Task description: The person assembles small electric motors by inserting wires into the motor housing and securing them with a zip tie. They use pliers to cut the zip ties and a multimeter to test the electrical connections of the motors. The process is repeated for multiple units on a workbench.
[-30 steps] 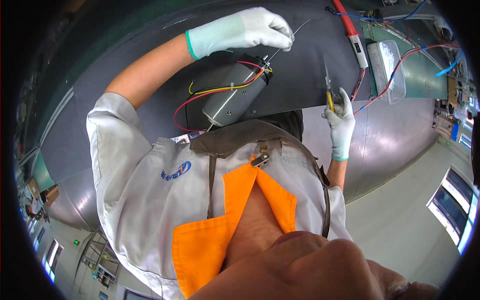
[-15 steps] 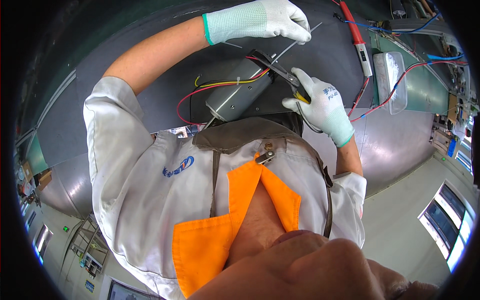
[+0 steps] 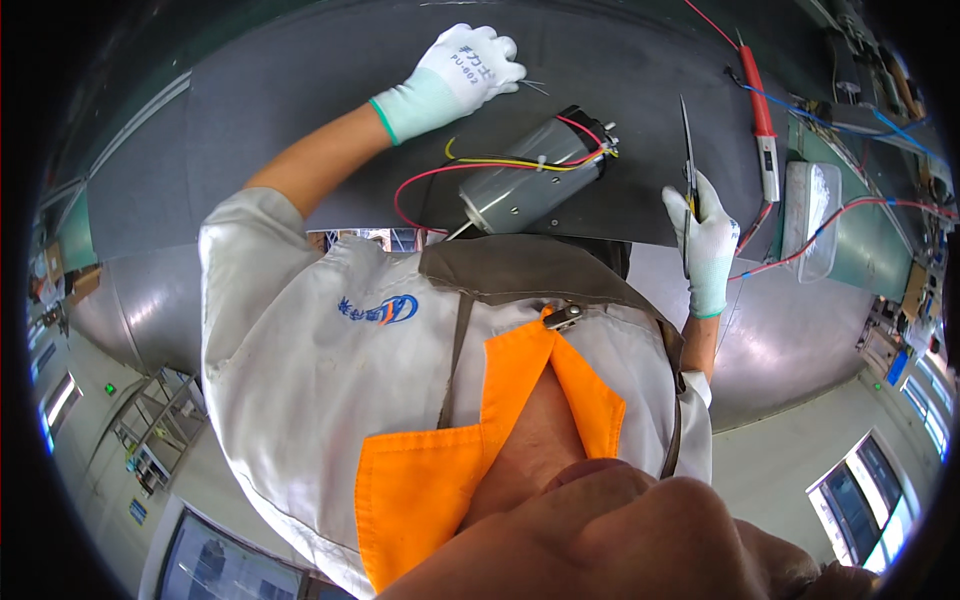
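My left hand (image 3: 462, 76), in a white glove with a green cuff, is over the far part of the dark tabletop, its fingers curled. Thin pale cable tie offcuts (image 3: 535, 88) poke out at its fingertips; how they are gripped is partly hidden. My right hand (image 3: 708, 232), gloved alike, is closed round a pair of pliers (image 3: 689, 150), seen edge-on and pointing away from me. Between the hands a grey cylindrical motor (image 3: 535, 178) lies aslant, shaft toward me. Red, yellow and black wires (image 3: 500, 160) run along it, bound by a small white cable tie (image 3: 541, 162).
Right of the pliers lie a red and white pen-shaped tool (image 3: 762, 125) with a red lead and a clear plastic box (image 3: 812, 220) with pale contents. Red and blue cables (image 3: 850, 212) cross the box. The table's near edge runs by my apron (image 3: 520, 268).
My left hand has moved from above the motor's far end to the left and down toward the tabletop. My right hand has drawn the pliers away from the motor, to the right.
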The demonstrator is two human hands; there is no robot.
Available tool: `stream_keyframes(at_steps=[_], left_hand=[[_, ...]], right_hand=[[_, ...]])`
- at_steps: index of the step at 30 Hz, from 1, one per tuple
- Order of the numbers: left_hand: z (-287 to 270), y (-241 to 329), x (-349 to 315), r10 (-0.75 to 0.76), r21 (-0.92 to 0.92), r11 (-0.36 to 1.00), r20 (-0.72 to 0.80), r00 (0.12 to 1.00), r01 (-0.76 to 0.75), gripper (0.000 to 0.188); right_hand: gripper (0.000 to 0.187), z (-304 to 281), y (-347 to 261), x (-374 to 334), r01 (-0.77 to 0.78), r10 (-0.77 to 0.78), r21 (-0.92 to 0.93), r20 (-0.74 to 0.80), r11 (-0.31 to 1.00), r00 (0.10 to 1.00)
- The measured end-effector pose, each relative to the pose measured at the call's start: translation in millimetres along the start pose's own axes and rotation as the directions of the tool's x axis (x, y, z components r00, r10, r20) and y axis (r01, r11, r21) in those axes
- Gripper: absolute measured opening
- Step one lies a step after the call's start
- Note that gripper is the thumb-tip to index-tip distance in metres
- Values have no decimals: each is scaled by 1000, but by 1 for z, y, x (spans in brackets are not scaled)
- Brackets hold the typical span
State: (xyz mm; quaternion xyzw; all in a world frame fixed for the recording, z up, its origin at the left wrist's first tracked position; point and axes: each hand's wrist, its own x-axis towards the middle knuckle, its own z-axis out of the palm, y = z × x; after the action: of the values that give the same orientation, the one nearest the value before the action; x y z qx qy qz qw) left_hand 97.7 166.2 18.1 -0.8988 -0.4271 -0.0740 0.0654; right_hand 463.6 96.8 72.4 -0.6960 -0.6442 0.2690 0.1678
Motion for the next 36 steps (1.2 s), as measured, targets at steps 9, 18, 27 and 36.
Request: stream_keyframes(at_steps=[9,18,27,36], left_hand=[[-38,64,-187,-749,-161,661,-77,658,733,11],[-21,192,-336,-980,70,176,108,168,982,25],[-95,107,-208,-781,-148,587,-361,509,796,31],[-67,102,-40,-200,-281,952,-283,938,118,41]], right_hand=[[36,12,0,6,-47,31,178,97,983,995],[40,20,-19,18,-8,-57,298,210,954,976],[65,-25,-35,-26,341,-363,128,258,931,895],[77,-15,-58,-49,499,-488,-3,209,866,848]])
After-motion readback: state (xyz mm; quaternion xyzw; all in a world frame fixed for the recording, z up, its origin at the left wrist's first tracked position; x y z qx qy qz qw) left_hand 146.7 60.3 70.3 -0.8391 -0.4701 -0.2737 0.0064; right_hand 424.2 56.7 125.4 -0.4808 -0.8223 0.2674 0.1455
